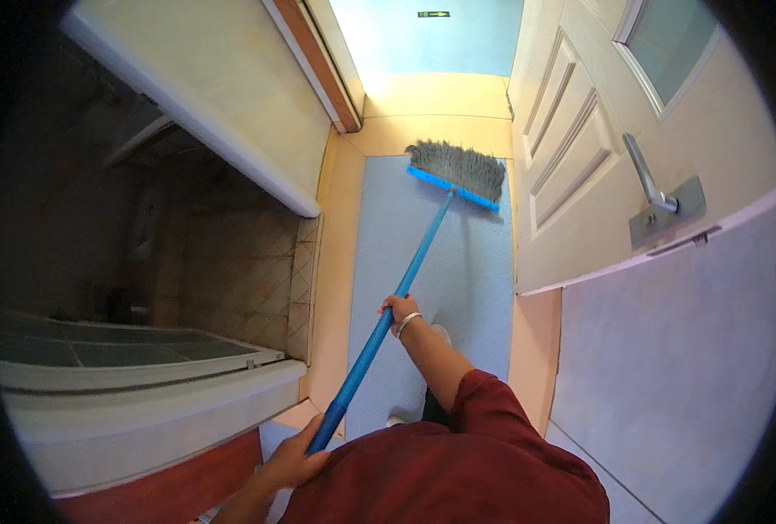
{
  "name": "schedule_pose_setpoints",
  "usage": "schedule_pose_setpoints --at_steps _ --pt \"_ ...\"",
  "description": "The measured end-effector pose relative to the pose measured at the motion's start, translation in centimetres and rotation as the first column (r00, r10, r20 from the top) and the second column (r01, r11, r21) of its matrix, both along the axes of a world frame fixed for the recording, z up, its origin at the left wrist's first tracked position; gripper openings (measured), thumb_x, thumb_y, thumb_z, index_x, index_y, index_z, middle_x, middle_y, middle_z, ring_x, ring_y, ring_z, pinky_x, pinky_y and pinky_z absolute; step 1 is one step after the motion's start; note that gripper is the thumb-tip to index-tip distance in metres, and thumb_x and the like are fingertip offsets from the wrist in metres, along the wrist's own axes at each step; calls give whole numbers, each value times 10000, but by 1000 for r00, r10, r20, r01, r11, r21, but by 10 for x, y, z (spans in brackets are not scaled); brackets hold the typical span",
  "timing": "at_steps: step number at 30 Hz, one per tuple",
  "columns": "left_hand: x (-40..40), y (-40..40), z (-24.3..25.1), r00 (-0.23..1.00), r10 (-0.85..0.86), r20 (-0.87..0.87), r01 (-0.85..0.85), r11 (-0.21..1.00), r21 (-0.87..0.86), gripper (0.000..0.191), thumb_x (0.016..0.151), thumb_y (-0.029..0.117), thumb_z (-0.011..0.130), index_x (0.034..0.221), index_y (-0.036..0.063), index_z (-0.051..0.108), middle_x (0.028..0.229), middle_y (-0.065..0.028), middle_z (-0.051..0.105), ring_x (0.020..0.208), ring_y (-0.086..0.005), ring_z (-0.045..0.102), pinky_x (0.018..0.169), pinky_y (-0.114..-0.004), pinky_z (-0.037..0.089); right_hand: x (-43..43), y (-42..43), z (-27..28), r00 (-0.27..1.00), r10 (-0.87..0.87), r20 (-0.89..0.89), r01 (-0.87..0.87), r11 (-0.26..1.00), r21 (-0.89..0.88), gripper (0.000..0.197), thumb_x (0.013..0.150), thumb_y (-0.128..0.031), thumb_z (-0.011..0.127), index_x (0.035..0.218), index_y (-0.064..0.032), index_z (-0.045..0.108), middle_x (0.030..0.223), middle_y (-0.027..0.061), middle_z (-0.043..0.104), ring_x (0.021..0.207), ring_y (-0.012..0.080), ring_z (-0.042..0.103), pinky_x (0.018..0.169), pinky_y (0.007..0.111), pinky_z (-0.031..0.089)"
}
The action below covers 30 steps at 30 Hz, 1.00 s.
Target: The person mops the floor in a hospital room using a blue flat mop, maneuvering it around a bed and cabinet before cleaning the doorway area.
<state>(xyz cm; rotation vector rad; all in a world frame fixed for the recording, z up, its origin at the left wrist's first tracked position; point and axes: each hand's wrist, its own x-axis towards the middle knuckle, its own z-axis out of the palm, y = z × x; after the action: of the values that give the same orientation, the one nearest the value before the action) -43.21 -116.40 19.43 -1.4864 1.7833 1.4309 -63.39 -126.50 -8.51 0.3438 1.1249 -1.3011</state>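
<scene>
A broom with a blue handle (421, 252) slants from the lower left up to the middle of the floor. My left hand (296, 455) is closed around the handle's end, close to my red shirt. Farther along, my right hand (400, 310), with a bracelet at its wrist, grips the handle's middle. At the far end sits the blue broom head (450, 188), its grey bristles (460, 165) pointing away from me. The bristles lie by the line where the light blue floor (401, 249) meets a yellow floor strip (437, 98).
A white panelled door (571, 150) with a metal lever handle (650, 173) stands along the right. On the left, a doorway opens onto a dark room with a tiled floor (244, 281). Ahead, an arrow marker (434, 14) lies on brightly lit blue floor. My shoe (442, 334) shows under my right arm.
</scene>
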Motion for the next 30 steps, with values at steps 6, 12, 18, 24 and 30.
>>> schedule_pose_setpoints --at_steps 6,12,18,24,30 --pt "132 119 89 985 -126 114 165 873 -459 388 674 76 492 1051 41 411 876 -169 509 772 -277 497 674 -306 390 105 70 -27 985 79 155 -117 961 252 90 643 -25 447 696 -20 374 522 90 395 406 201 421 372 306 379" --pt "154 152 131 890 -47 453 355 695 -625 312 684 126 511 986 58 476 818 -155 529 706 -274 519 629 -314 413 171 144 -11 989 60 138 -99 952 291 121 640 -72 469 706 5 403 538 103 420 449 206 445 402 320 392" --pt "185 105 150 946 -250 204 259 209 -943 228 733 218 489 877 43 515 642 -70 516 426 -121 443 401 -259 403 151 168 23 965 -132 227 69 961 268 167 638 -77 454 755 24 392 584 123 447 503 229 482 440 339 416" --pt "115 -11 166 971 -219 96 128 135 -983 179 749 94 398 789 -37 513 499 -73 407 422 -101 333 401 -235 256 117 201 57 763 -448 466 320 888 330 240 722 -147 417 871 18 326 799 166 447 740 271 459 637 402 422" --pt "-34 -91 132 873 -327 -362 -110 591 -799 188 700 92 480 867 14 519 567 -19 480 467 -69 415 441 -194 353 50 228 19 542 -758 363 520 642 564 77 645 -96 399 686 -36 374 593 61 419 532 189 445 529 335 409"
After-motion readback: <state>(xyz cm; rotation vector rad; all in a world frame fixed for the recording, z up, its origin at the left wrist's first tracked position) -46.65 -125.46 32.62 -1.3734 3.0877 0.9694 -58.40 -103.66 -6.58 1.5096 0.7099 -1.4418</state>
